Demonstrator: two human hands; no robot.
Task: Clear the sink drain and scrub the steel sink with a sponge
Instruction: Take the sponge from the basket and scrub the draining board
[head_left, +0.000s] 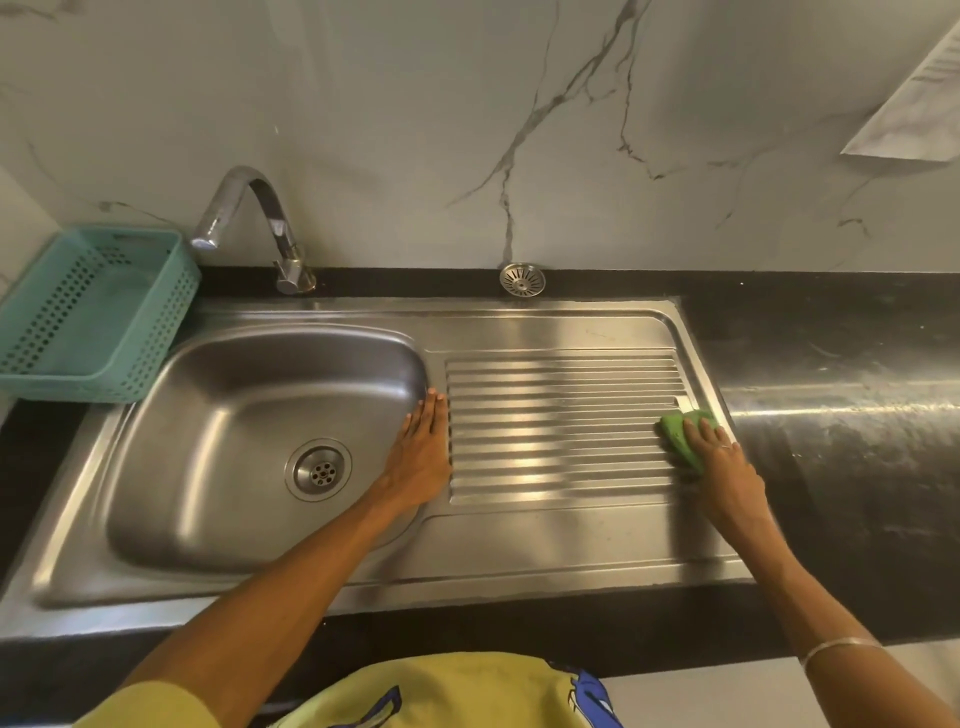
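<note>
The steel sink (545, 551) fills the middle of the view, with its bowl on the left and a ribbed drainboard (561, 431) on the right. The round drain (318, 472) shows in the bowl's floor. My left hand (422, 457) rests flat, fingers straight, on the strip between bowl and drainboard. My right hand (724, 465) presses a green sponge (684, 439) onto the drainboard's right edge, fingers spread over it. A loose steel drain strainer (522, 279) lies on the black ledge behind the sink.
A curved chrome tap (254, 223) stands behind the bowl. A teal perforated basket (88, 317) sits at the left. Black countertop (841, 415) extends to the right. A marble wall rises behind, with a paper sheet (919, 104) at top right.
</note>
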